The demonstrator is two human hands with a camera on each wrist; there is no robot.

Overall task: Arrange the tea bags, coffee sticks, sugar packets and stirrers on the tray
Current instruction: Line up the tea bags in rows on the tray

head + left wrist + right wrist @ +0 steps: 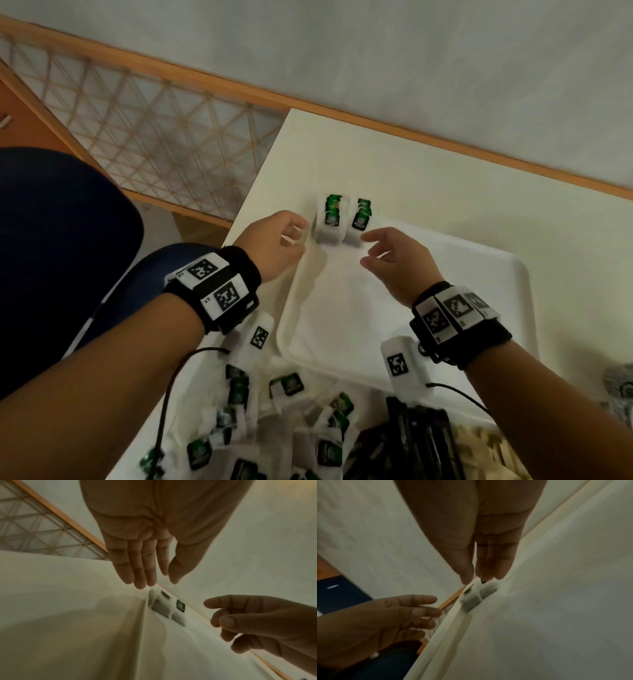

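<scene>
Two short stacks of white tea bags with green labels, the left stack and the right stack, stand side by side in the far left corner of the white tray. My left hand hovers just left of the left stack, fingers relaxed and holding nothing. My right hand hovers just in front of the right stack, thumb and fingers apart and empty. In the left wrist view my left hand stretches toward the tea bags. In the right wrist view my right hand sits just above the tea bags.
A loose pile of tea bags lies on the white table in front of the tray, with black coffee sticks and wooden stirrers to its right. A blue chair and a wooden netted rail stand to the left.
</scene>
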